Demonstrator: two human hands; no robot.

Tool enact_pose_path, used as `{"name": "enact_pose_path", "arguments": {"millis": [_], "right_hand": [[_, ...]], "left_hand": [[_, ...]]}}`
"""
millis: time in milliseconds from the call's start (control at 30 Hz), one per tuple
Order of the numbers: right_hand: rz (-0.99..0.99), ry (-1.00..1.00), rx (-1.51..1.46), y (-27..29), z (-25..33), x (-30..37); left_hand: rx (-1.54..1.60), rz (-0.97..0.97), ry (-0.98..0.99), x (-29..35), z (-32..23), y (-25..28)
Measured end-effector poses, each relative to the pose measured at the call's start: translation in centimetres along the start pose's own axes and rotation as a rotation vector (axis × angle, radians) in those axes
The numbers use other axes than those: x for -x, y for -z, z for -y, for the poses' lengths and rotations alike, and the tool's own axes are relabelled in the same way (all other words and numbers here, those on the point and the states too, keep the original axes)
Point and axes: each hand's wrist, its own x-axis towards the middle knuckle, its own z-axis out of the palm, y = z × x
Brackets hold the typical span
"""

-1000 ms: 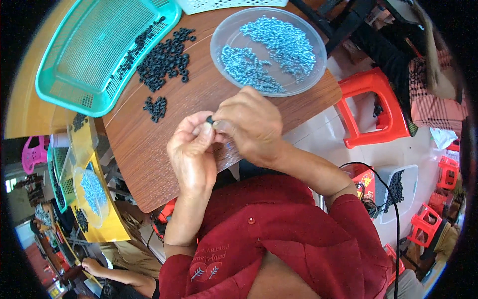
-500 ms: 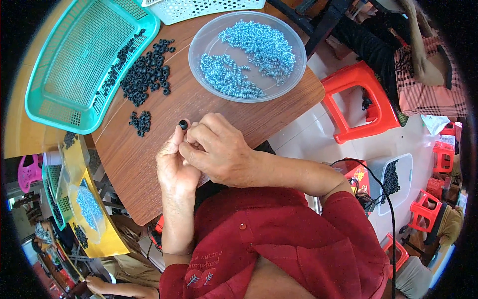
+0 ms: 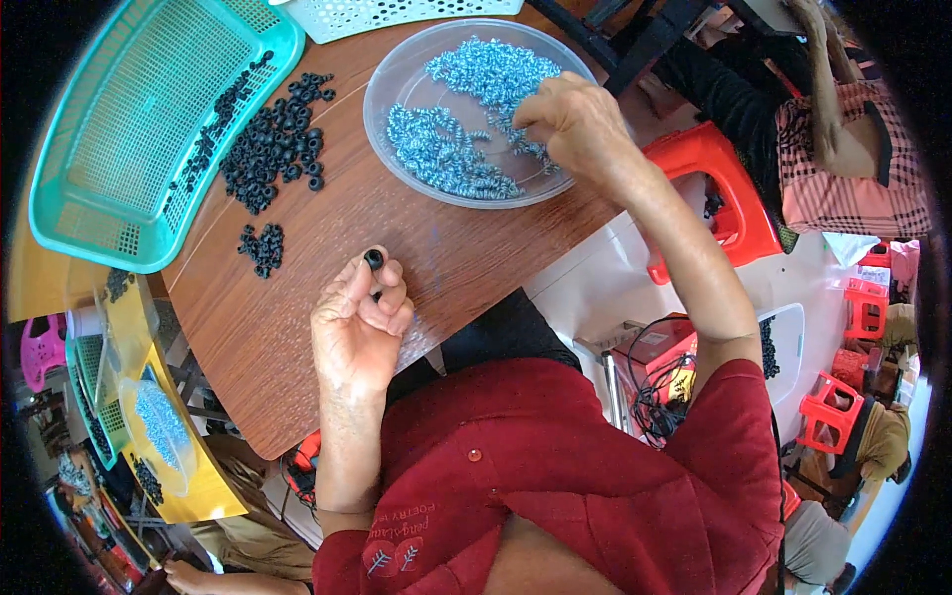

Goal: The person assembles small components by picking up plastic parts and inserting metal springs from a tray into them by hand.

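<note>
My left hand (image 3: 355, 327) is raised over the near part of the wooden table (image 3: 258, 367), palm up. Thumb and index finger pinch a small black ring-shaped part (image 3: 374, 259) with its opening showing. Lower down, a second small dark bit (image 3: 377, 296) shows between the curled fingers. Over the right side of a round clear plastic tub (image 3: 372, 109), my right hand (image 3: 578, 131) reaches down with its fingers bent together at the blue coiled springs (image 3: 436, 149). Whatever those fingertips grip is hidden. The springs lie in two heaps inside the tub.
Left of the tub are a heap of black ring parts (image 3: 270, 149) and a smaller black heap (image 3: 262, 248). A green mesh basket (image 3: 109, 129) and a white perforated basket (image 3: 397, 14) stand beyond. At right are a red stool (image 3: 729, 164) and another person's arm (image 3: 831, 109).
My right hand has left my left hand and moved up and right to the springs in the tub. The left hand has turned more open, still pinching the black ring part.
</note>
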Motion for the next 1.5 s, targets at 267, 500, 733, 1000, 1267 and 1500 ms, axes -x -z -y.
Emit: {"name": "enact_pose_path", "arguments": {"millis": [267, 500, 733, 1000, 1267, 1500], "right_hand": [[0.134, 0.036, -0.044, -0.5, 0.4, 0.4], [0.085, 0.229, 0.178, -0.8, 1.5, 0.1], [0.050, 0.228, 0.128, -0.9, 1.4, 0.4], [0.027, 0.049, -0.490, 2.3, 6.5, 0.7], [0.363, -0.093, -0.938, 2.3, 10.3, 0.8], [0.513, -0.183, -1.076, 2.0, 10.7, 0.8]], "left_hand": [[-0.011, 0.001, 0.005, -0.5, 0.4, 0.5], [-0.016, -0.003, 0.005, -0.6, 0.8, 0.6], [-0.041, 0.008, -0.011, -0.3, 0.8, 0.7], [-0.217, 0.002, -0.081, 0.1, 0.9, -0.6], [-0.415, -0.034, -0.198, 0.9, 1.2, -1.8], [-0.580, -0.031, -0.340, 1.7, 1.7, -2.0]]}}
